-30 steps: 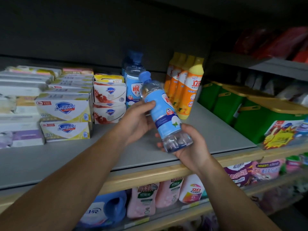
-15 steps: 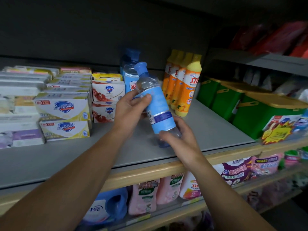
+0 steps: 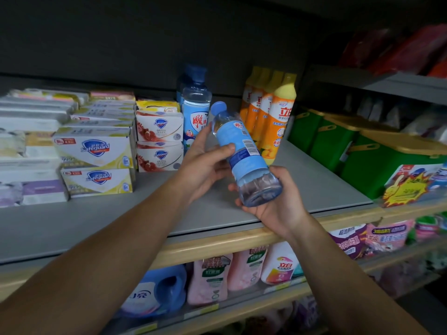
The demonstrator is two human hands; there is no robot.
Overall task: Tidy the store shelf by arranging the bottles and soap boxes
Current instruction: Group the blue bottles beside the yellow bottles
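Observation:
A clear bottle with a blue cap and blue label (image 3: pixel 244 155) is tilted above the grey shelf (image 3: pixel 96 221), cap pointing away from me. My left hand (image 3: pixel 205 163) grips its upper body, thumb across the label. My right hand (image 3: pixel 275 201) cups its base from below. Behind it stand more blue-capped bottles (image 3: pixel 194 110) in a row and a row of orange bottles with yellow caps (image 3: pixel 273 119). White soap boxes (image 3: pixel 158 139) and yellow-white soap boxes (image 3: pixel 94 160) are stacked at the left.
Green boxes with yellow lids (image 3: pixel 377 160) fill the right of the shelf. A wooden front rail (image 3: pixel 217 245) edges it. Pink and blue detergent bottles (image 3: pixel 212 279) stand on the lower shelf. A higher shelf (image 3: pixel 399 85) juts out at the upper right.
The bottle has been tipped back and lifted off the shelf again, and turned so its barcode faces me. My right hand moved from over its base to under it.

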